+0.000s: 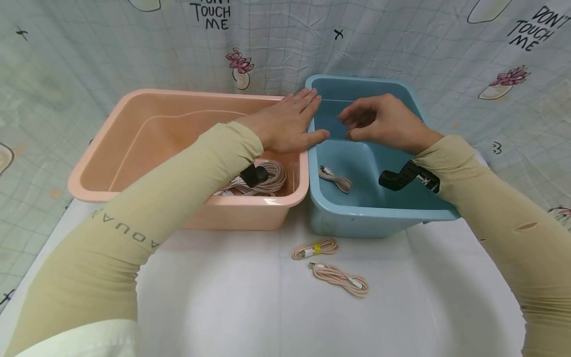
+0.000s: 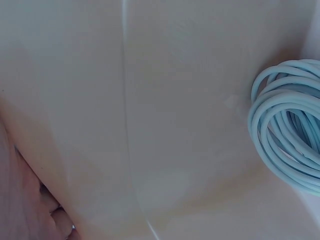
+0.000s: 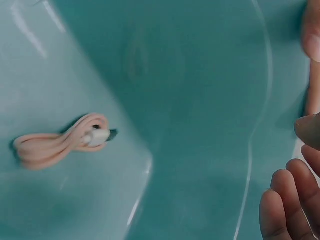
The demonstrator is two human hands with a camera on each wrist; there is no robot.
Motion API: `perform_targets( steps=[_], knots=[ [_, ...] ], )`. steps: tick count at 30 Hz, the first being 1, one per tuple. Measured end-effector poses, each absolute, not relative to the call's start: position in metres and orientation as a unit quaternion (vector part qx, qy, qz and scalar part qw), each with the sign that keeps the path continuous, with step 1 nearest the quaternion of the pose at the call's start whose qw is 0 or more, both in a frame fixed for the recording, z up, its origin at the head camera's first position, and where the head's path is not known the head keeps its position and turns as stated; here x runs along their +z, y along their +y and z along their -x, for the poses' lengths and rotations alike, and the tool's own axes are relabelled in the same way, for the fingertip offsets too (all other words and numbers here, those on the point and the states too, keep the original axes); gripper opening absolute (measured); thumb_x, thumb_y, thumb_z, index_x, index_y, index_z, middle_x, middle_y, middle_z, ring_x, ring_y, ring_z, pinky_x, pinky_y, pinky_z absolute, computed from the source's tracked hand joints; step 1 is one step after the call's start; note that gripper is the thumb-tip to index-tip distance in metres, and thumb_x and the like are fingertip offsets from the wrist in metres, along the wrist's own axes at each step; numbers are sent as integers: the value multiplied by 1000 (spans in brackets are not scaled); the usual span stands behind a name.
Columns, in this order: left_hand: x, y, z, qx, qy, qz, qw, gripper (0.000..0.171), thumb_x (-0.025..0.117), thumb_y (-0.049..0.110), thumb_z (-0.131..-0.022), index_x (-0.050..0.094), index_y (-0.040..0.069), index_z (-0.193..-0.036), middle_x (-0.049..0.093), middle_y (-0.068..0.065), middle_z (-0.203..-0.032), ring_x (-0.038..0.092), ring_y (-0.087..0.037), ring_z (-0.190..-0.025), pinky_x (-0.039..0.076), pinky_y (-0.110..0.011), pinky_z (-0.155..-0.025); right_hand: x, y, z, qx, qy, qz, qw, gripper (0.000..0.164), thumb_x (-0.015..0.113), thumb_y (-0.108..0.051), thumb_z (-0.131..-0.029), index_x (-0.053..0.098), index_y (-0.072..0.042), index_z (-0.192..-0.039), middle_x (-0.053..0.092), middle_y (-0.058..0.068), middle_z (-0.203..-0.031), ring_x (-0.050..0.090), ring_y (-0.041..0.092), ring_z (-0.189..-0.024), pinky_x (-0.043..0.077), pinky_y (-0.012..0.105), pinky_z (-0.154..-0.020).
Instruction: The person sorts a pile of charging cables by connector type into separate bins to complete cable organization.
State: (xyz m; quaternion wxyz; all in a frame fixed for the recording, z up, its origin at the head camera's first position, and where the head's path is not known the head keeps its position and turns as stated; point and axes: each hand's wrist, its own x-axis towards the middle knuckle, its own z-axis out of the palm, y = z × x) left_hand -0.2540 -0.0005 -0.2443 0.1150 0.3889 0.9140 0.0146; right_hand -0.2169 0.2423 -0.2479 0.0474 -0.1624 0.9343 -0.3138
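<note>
My left hand point(image 1: 290, 121) rests with straight fingers on the adjoining rims of a peach bin point(image 1: 178, 96) and a blue bin point(image 1: 357, 210). Above the inside of the blue bin, my right hand point(image 1: 390, 121) has loosely bent fingers, with a gap to the thumb and nothing held. On the blue bin's floor lies a folded pinkish charging cable point(image 3: 62, 142). Coiled cables point(image 1: 274, 181) sit in the peach bin, partly hidden by my left sleeve; the left wrist view shows one thick coil point(image 2: 285, 125) at its right edge.
On the white tabletop point(image 1: 232, 297) in front of the bins lie two bundled cables: one with a yellow tie point(image 1: 315, 249), the other a pinkish cable point(image 1: 341, 279) below it. A printed cloth point(image 1: 285, 44) hangs behind the bins.
</note>
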Motion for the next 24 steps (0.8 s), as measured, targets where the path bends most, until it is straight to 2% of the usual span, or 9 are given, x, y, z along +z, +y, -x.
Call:
perform_targets(
  steps=[11, 17, 24],
  knots=[
    [-244, 1, 252, 19, 913, -392, 109, 87, 27, 59, -107, 0, 2, -166, -5, -15, -176, -7, -30, -166, 1, -46, -136, -234, 242, 208, -340, 922, 185, 34, 35, 72, -11, -95, 69, -8, -129, 72, 16, -123, 72, -2, -90, 57, 14, -77],
    [-246, 0, 252, 19, 913, -393, 108, 85, 26, 58, -107, 0, 2, -166, -4, -16, -176, -6, -30, -166, 1, -46, -136, -224, 235, 197, -318, 925, 206, 24, 33, 72, -8, -93, 72, -11, -126, 73, 13, -121, 69, -3, -91, 56, 12, -79],
    [-243, -1, 251, 18, 914, -391, 110, 85, 26, 57, -108, 0, 2, -166, -5, -16, -176, -6, -30, -166, 1, -45, -136, -213, 227, 181, -319, 920, 226, 10, 33, 72, -7, -91, 73, -13, -124, 75, 9, -117, 70, 3, -92, 56, 13, -81]
  ],
)
